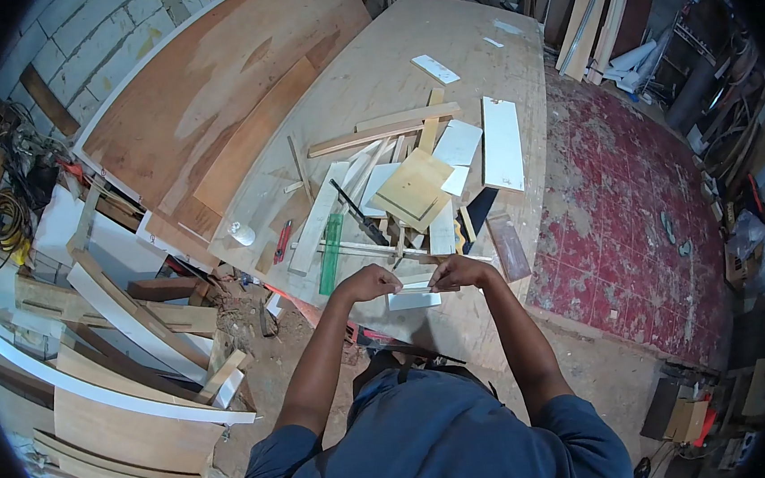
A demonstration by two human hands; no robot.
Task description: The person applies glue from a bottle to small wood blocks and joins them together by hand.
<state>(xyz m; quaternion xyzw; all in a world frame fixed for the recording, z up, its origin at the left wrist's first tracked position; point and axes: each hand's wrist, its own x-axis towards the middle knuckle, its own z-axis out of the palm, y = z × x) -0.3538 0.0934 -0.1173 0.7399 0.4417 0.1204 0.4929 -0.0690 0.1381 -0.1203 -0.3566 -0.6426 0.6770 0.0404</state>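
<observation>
At the near edge of the worktable (pixel 475 43), my left hand (pixel 370 283) and my right hand (pixel 459 273) are closed in pinches on opposite ends of a short, thin pale strip (pixel 416 289). Its material is too small to make out. Under the strip lies a white board piece (pixel 414 300). A green transparent ruler (pixel 332 254) rests beyond my left hand, with a red utility knife (pixel 283 241) further left. Past my hands sits a square yellowish panel (pixel 414 190) on a pile of offcuts. A clear brownish plate (pixel 509 247) is right of my right hand.
A long white board (pixel 503 143) and a smaller white piece (pixel 436 69) lie further back. A small white bottle (pixel 242 234) stands at the left edge. Large plywood sheets (pixel 219 99) lean left, above stacked timber (pixel 124 376). Worn red flooring (pixel 624 220) lies right.
</observation>
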